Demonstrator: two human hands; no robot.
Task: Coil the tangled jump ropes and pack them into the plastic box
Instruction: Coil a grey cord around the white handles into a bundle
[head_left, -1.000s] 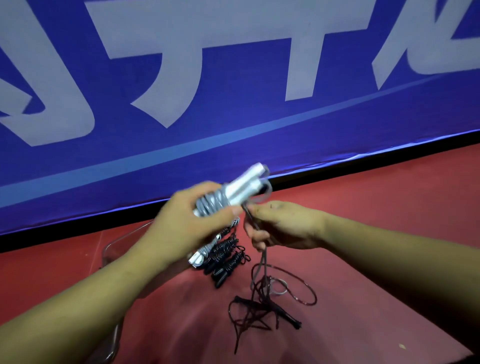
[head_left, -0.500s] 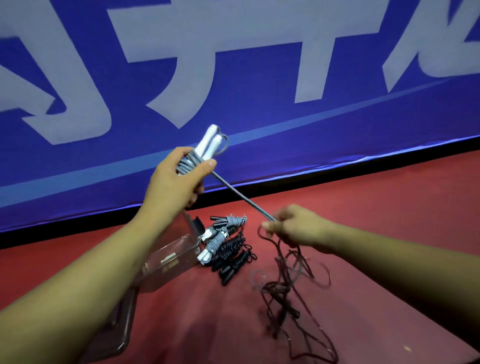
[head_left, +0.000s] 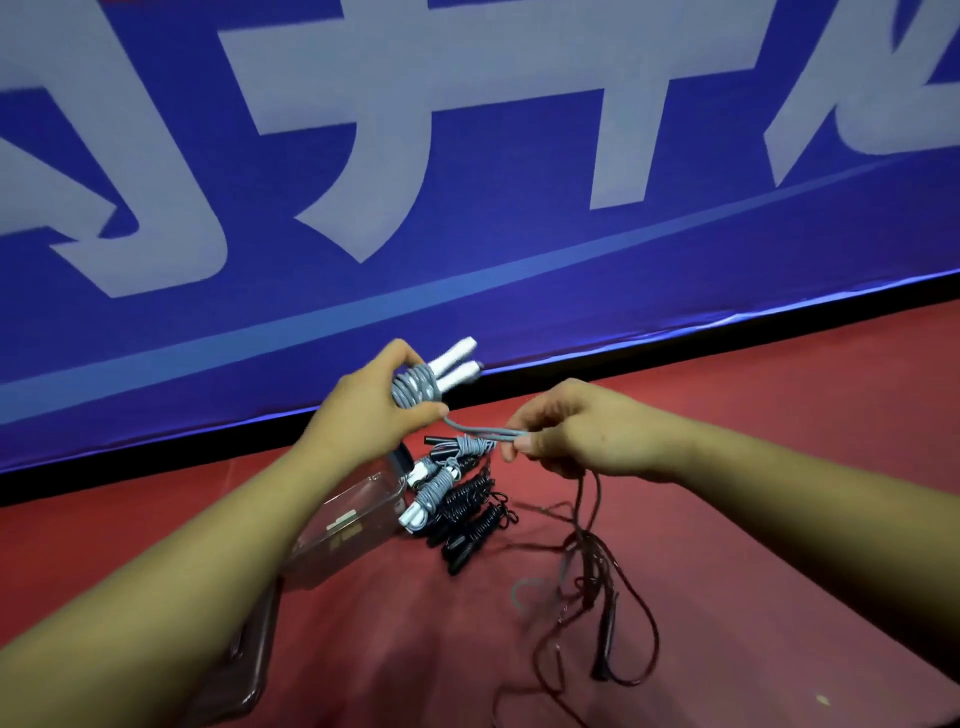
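My left hand (head_left: 371, 410) grips a grey jump rope (head_left: 415, 388) wound around its two white handles, which stick up to the right. The rope's loose end runs right into my right hand (head_left: 576, 434), which pinches it. Under my right hand a tangle of dark ropes (head_left: 597, 587) hangs and spreads on the red floor. A clear plastic box (head_left: 345, 525) lies on the floor below my left forearm. Beside the box's right end lie coiled ropes (head_left: 457, 499), grey with white handles and black ones.
A blue banner (head_left: 467, 182) with large pale letters stands along the back, its lower edge meeting the red floor (head_left: 779, 405). A clear lid (head_left: 244, 654) lies at the lower left under my left arm.
My left hand has come down and right with the wound rope. My right hand has risen toward it, so the stretched length of grey rope between them is now short.
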